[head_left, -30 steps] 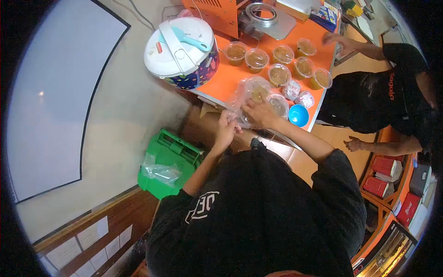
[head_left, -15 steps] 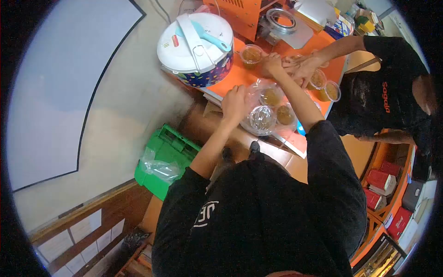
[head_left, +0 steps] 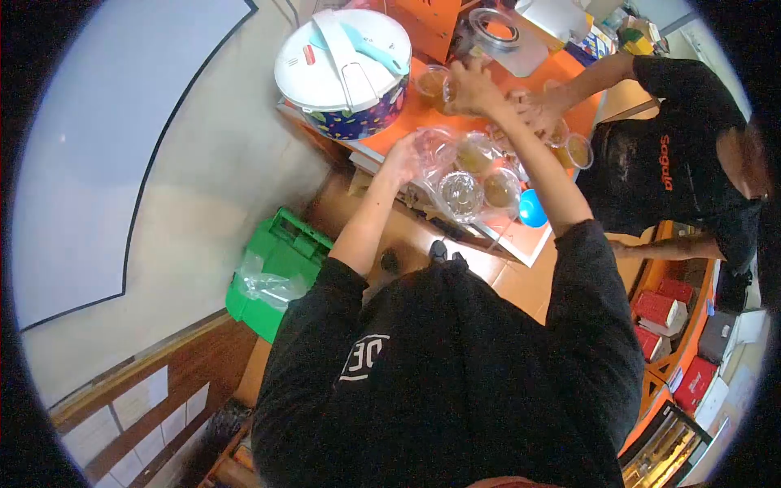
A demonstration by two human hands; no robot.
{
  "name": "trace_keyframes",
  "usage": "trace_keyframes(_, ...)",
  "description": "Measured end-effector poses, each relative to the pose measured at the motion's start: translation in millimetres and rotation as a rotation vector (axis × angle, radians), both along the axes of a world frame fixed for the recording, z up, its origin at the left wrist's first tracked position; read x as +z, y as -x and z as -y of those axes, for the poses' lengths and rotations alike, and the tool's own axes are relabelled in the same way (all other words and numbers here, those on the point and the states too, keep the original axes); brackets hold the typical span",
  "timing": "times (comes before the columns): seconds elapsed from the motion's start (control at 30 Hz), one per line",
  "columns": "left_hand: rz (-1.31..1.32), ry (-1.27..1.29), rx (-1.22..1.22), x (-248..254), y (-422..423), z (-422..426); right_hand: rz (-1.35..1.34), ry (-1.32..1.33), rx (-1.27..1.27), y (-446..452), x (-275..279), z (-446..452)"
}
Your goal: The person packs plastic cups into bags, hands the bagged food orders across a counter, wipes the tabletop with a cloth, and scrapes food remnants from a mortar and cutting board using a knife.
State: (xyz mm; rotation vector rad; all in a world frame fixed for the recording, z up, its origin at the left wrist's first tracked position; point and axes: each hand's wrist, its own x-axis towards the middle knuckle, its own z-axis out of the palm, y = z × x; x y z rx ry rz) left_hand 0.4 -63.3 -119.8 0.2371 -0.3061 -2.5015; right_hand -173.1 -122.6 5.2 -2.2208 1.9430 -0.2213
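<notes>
My left hand [head_left: 399, 160] is closed on the left edge of a clear plastic bag [head_left: 431, 154]. Several lidded cups of brownish contents stand inside the bag, among them a cup with a shiny clear lid [head_left: 460, 196] and another cup [head_left: 500, 189]. Farther back, my right hand [head_left: 474, 91] curls its fingers around the right side of a clear cup [head_left: 434, 80] on the orange table [head_left: 416, 120]. My right forearm passes over the bag's right side. Close to that hand, a co-worker's hand [head_left: 537, 112] reaches among more cups, including an uncovered-looking cup [head_left: 577, 152].
A white-lidded pot [head_left: 343, 73] with a patterned body stands at the table's left. A blue round item [head_left: 533, 209] lies near the front edge. An orange machine [head_left: 419, 28] is at the back. A green bin [head_left: 272, 272] stands on the floor at left.
My right hand has moved back and left, away from the co-worker's hands, to the cup near the pot. My left hand has opened the bag's left side outward. The view has shifted slightly.
</notes>
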Motion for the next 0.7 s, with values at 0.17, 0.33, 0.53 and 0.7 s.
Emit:
trace_keyframes(0.17,0.226,-0.197,0.274,27,19,-8,0.015,0.029,0.039,-5,3,5)
trace_keyframes(0.33,0.238,-0.181,0.232,15,14,0,-0.01,0.075,0.016,7,27,0)
trace_keyframes(0.53,0.505,-0.023,0.191,11,4,6,0.227,0.019,0.134,2,77,-72)
trace_keyframes(0.7,0.914,0.568,0.486,82,16,-12,0.286,0.016,0.02,-22,18,-118)
